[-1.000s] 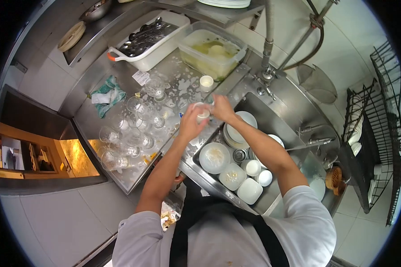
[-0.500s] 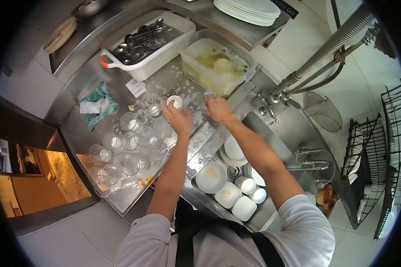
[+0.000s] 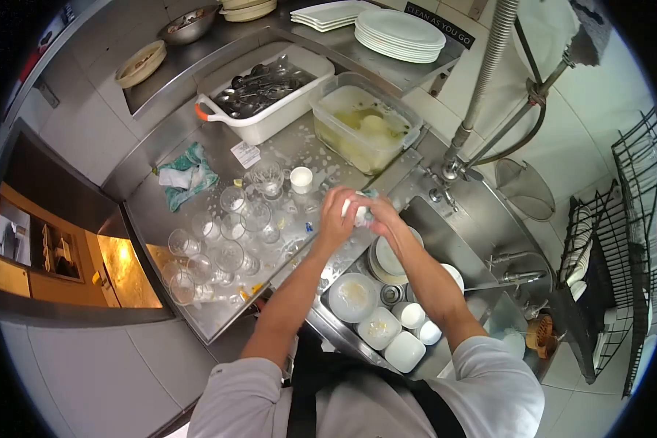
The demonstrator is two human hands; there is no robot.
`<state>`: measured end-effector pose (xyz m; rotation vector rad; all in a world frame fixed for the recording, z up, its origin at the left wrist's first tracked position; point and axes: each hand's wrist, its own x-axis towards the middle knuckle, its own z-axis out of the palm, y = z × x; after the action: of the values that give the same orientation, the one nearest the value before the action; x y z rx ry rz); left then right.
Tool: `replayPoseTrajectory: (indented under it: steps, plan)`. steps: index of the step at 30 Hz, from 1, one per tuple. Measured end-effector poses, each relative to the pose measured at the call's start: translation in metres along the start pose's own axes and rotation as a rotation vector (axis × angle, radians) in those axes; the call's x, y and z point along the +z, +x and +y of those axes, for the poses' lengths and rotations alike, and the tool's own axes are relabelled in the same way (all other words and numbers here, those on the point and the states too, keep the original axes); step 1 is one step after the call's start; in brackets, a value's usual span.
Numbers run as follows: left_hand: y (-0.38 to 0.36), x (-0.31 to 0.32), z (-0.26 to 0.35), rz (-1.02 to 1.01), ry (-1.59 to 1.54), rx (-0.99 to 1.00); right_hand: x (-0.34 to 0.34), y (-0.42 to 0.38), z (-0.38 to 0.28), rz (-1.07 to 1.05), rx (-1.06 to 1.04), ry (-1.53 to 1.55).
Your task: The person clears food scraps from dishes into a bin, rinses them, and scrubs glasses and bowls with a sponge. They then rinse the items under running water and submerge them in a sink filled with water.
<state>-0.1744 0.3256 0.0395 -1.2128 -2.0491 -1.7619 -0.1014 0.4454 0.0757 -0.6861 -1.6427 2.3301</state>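
Observation:
Above the sink's left edge, my left hand (image 3: 337,217) has its fingers wrapped round a small white cup (image 3: 355,210). My right hand (image 3: 382,214) meets it from the right, pressed against the cup with a bluish-green sponge (image 3: 372,196) partly hidden between the fingers. Another white cup (image 3: 301,179) stands upright on the steel counter (image 3: 299,142), up and left of the hands. Several clear glasses (image 3: 230,255) stand to the left. Stacked plates and bowls (image 3: 352,297) lie in the sink below my right forearm.
A white tub (image 3: 266,130) of cutlery and a clear container (image 3: 365,128) of yellowish water stand at the back. A green cloth (image 3: 186,177) lies on the left. White plates (image 3: 400,35) are stacked on the shelf. The faucet (image 3: 520,277) and wire racks (image 3: 598,255) are on the right.
My hands, apart before, have come together above the sink's edge, with a white cup now between them. The view has shifted, so the counter appears lower and further right.

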Motion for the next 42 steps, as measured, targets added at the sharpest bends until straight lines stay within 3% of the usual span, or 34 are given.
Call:
replayPoseTrajectory:
  steps: [1, 4, 5, 8, 9, 12, 13, 15, 16, 17, 20, 21, 24, 25, 27, 28, 29, 31, 33, 35, 36, 37, 39, 40, 42]
  plan:
    - [0.004, -0.006, 0.005, -0.061, -0.088, 0.059, -0.001, -0.017, 0.003, -0.009, 0.012, 0.028]
    - [-0.013, 0.005, 0.022, 0.008, -0.286, -0.236, -0.006, -0.062, 0.008, -0.043, 0.048, 0.116]
    - [-0.023, 0.011, 0.015, -0.042, -0.416, -0.446, -0.012, -0.075, 0.013, -0.127, -0.117, -0.46]
    - [-0.042, -0.008, 0.041, -0.525, -0.744, -1.371, -0.026, -0.113, 0.001, -0.532, -0.956, -1.474]
    - [-0.068, 0.006, 0.008, -0.698, -0.742, -1.406, -0.034, -0.119, 0.003, -0.669, -0.868, -1.467]
    - [-0.071, -0.006, 0.05, -0.529, -0.944, -1.312, -0.037, -0.113, -0.003, -0.659, -0.84, -1.233]
    - [-0.068, -0.009, 0.067, -0.384, -0.878, -1.212, -0.035, -0.116, 0.002, -0.495, -0.618, -0.889]
    - [-0.074, 0.002, 0.072, -0.092, -0.542, -0.689, -0.027, -0.119, 0.014, -0.173, -0.162, -0.21]
    - [-0.079, 0.009, 0.072, 0.043, -0.367, -0.431, -0.015, -0.128, 0.013, -0.145, -0.095, 0.012]
    - [-0.079, 0.012, 0.075, 0.171, -0.191, -0.168, -0.009, -0.133, 0.009, -0.202, -0.181, -0.186]
    - [-0.077, 0.0, 0.08, -0.065, -0.715, -1.046, -0.006, -0.154, 0.0, -0.325, -0.414, -0.773]
    - [-0.075, -0.007, 0.082, -0.251, -0.898, -1.315, -0.009, -0.161, -0.003, -0.364, -0.479, -0.97]
    - [-0.081, -0.003, 0.075, -0.301, -1.194, -1.443, -0.019, -0.158, -0.019, -0.481, -0.788, -1.411]
    - [-0.087, 0.0, 0.055, -0.459, -1.331, -1.372, -0.02, -0.157, -0.027, -0.422, -0.697, -1.288]
    - [-0.088, 0.002, 0.059, -0.41, -1.273, -1.419, -0.021, -0.151, -0.047, -0.307, -0.539, -1.051]
    - [-0.084, 0.003, 0.064, -0.385, -1.25, -1.434, -0.017, -0.151, -0.052, -0.339, -0.687, -1.094]
    - [-0.081, -0.008, 0.07, -0.563, -1.236, -1.424, -0.013, -0.149, -0.057, -0.366, -0.841, -1.134]
    - [-0.083, -0.001, 0.072, -0.383, -1.147, -1.369, 0.003, -0.155, -0.049, -0.399, -1.109, -1.154]
    - [-0.07, 0.006, 0.087, -0.145, -0.936, -1.247, 0.003, -0.141, -0.03, -0.114, -0.945, -1.037]
    - [-0.067, 0.013, 0.079, 0.141, -0.325, -0.599, -0.006, -0.116, -0.015, 0.141, -0.693, -0.936]
    - [-0.072, 0.014, 0.074, 0.266, -0.02, -0.272, -0.011, -0.106, -0.007, 0.073, -0.464, -0.695]
    - [-0.07, -0.004, 0.101, 0.166, -0.289, -0.336, -0.016, -0.095, -0.002, 0.008, -0.243, -0.454]
    - [-0.071, -0.006, 0.094, 0.193, -0.145, 0.037, -0.007, -0.099, -0.022, -0.041, 0.2, -0.067]
    - [-0.071, -0.006, 0.087, 0.209, -0.071, 0.218, -0.012, -0.094, -0.016, -0.03, 0.251, -0.06]
    - [-0.072, -0.008, 0.06, 0.078, -0.084, 0.255, -0.025, -0.075, -0.002, -0.018, 0.352, -0.049]
